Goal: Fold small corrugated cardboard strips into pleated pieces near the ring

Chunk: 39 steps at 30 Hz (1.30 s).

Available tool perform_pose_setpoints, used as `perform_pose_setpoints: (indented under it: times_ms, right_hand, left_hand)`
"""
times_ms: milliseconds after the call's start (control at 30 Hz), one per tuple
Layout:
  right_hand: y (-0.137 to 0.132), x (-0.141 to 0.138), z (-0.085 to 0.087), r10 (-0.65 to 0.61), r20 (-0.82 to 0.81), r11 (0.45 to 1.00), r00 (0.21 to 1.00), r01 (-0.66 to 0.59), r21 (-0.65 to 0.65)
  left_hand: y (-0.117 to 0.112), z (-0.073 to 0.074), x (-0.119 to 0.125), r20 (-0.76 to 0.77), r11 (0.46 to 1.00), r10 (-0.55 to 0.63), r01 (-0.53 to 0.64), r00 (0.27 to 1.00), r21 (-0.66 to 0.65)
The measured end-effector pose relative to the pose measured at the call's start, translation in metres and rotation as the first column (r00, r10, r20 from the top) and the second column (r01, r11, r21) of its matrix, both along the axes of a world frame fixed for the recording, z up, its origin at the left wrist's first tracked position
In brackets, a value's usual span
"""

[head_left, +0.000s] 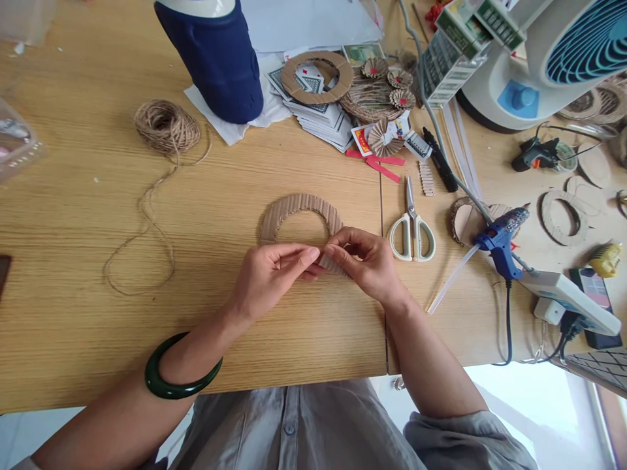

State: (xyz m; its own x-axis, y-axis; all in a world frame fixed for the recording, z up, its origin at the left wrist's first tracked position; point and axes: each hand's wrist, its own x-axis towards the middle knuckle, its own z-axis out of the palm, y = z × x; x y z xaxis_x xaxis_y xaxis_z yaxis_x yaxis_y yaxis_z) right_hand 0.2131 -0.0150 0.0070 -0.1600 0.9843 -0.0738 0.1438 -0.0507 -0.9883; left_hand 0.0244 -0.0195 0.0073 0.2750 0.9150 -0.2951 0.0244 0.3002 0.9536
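My left hand (277, 274) and my right hand (365, 261) meet over the lower part of a ribbed cardboard ring (281, 219) that lies on the table. Thumb and forefinger are pinched together on each hand, the tips nearly touching. What sits between the fingertips is too small and covered to make out. A bit of ribbed cardboard shows under my right fingers; whether it belongs to the ring or is a separate strip, I cannot tell. The hands hide the ring's lower side. Just right of my right hand lie white-handled scissors (411, 228), points away from me.
A ball of twine (166, 127) trails a loose strand at left. Behind stand a dark blue tumbler (220, 65) and stacked playing cards (323, 124) under a plain cardboard ring (289, 78). At right are a blue glue gun (504, 241), a power strip (573, 303), a marker (441, 160) and a fan (519, 72).
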Motion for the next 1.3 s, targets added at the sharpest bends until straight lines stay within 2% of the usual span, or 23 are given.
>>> perform_pose_setpoints:
  times_ms: [200, 333, 433, 533, 700, 833, 1300]
  right_hand:
    - [-0.0006, -0.0012, 0.0011, 0.075, -0.014, 0.997, 0.997, -0.076, -0.015]
    - [-0.0002, 0.0002, 0.0044, 0.059, 0.061, 0.998, 0.996, -0.058, -0.009]
    - [-0.0008, 0.0017, 0.0051, 0.103, 0.108, 0.994, 0.989, -0.106, 0.019]
    - [-0.0020, 0.0012, 0.0031, 0.125, 0.047, 0.992, 0.991, -0.126, 0.016]
    - [-0.0030, -0.0026, 0.0009, 0.112, -0.105, 0.990, 0.988, -0.119, -0.069]
    - [-0.0026, -0.0041, 0.0001, 0.111, -0.133, 0.991, 0.985, -0.120, -0.062]
    - [-0.0032, -0.0040, -0.0022, 0.104, 0.009, 0.993, 0.995, -0.103, -0.061]
  left_hand:
    - [0.0003, 0.0017, -0.0016, -0.063, 0.998, -0.057, 0.059, 0.996, 0.037]
    - [-0.0001, 0.0017, -0.0015, -0.091, 0.996, 0.050, -0.042, 0.995, 0.081]
    - [0.0000, 0.0027, -0.0010, -0.072, 0.991, 0.110, -0.104, 0.991, 0.089]
    - [0.0002, 0.0030, -0.0006, -0.084, 0.986, 0.129, -0.120, 0.988, 0.114]
    - [-0.0003, 0.0012, -0.0008, -0.117, 0.985, 0.112, -0.095, 0.987, 0.146]
    - [-0.0014, 0.0001, -0.0003, -0.126, 0.984, 0.100, -0.079, 0.987, 0.160]
    - [-0.0023, -0.0042, 0.0005, -0.162, 0.970, 0.114, -0.075, 0.980, 0.231]
